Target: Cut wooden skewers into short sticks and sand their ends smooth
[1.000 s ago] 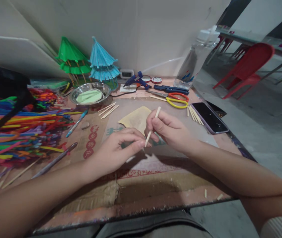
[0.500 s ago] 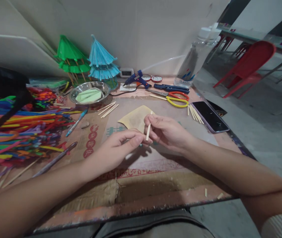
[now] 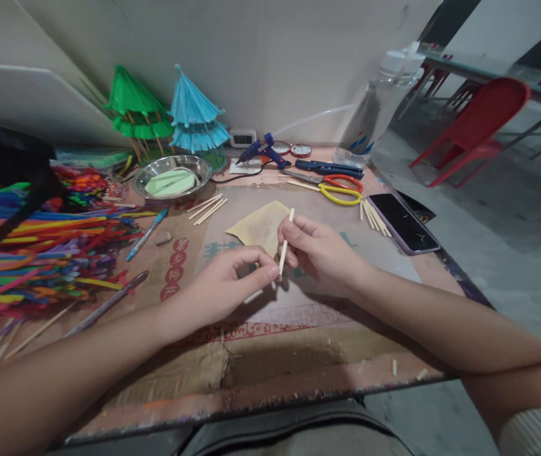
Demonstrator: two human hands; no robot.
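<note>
A short, pale wooden stick (image 3: 286, 244) stands tilted between my two hands above the table. My right hand (image 3: 315, 244) pinches it between thumb and fingers along its upper part. At the lower end, the thumb and fingertips of my left hand (image 3: 237, 275) close in on the stick; its other fingers are mostly hidden beneath. Just behind the hands lies a yellowish sheet (image 3: 261, 225) with a greyish smudge, like sandpaper. More wooden sticks lie in a small group (image 3: 208, 209) left of the sheet and in another (image 3: 375, 218) by the phone.
Colourful pipe cleaners (image 3: 37, 247) cover the left side. Along the back stand a metal bowl (image 3: 199, 183), green (image 3: 132, 101) and blue (image 3: 194, 107) paper-roofed models, a glue gun (image 3: 263, 151) and a bottle (image 3: 370, 111). Scissors (image 3: 341, 189) and a phone (image 3: 403, 221) lie at right.
The stick has shifted slightly down and toward my left hand, showing more of its length. My left thumb and fingertips have come to its lower end.
</note>
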